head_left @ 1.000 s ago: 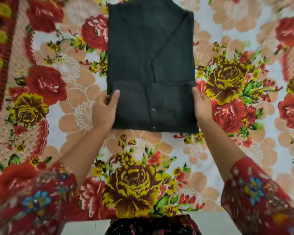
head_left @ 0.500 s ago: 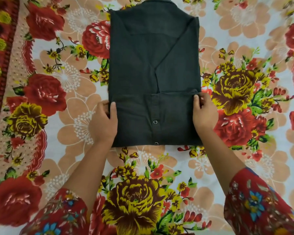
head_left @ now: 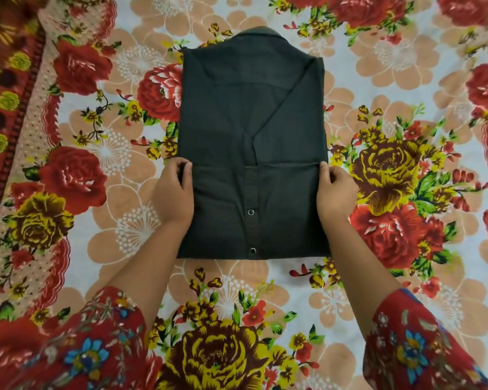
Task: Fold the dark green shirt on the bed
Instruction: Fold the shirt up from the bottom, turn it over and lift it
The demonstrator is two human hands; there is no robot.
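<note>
The dark green shirt (head_left: 251, 130) lies flat on the bed as a narrow rectangle, sleeves folded in, collar at the far end. Its bottom part is folded up over the body, and two metal snaps show on that flap. My left hand (head_left: 174, 192) pinches the left corner of the flap's upper edge. At the right corner of the same edge, my right hand (head_left: 335, 192) holds the cloth between thumb and fingers. Both hands rest against the shirt's sides.
The bed is covered by a floral sheet (head_left: 392, 170) with red and yellow roses on white. A red patterned border (head_left: 9, 114) runs down the left side. My red flowered sleeves fill the lower corners.
Both hands have slid along the shirt's sides up to the flap's top corners and closed their fingers on them. The view has shifted so the collar now shows.
</note>
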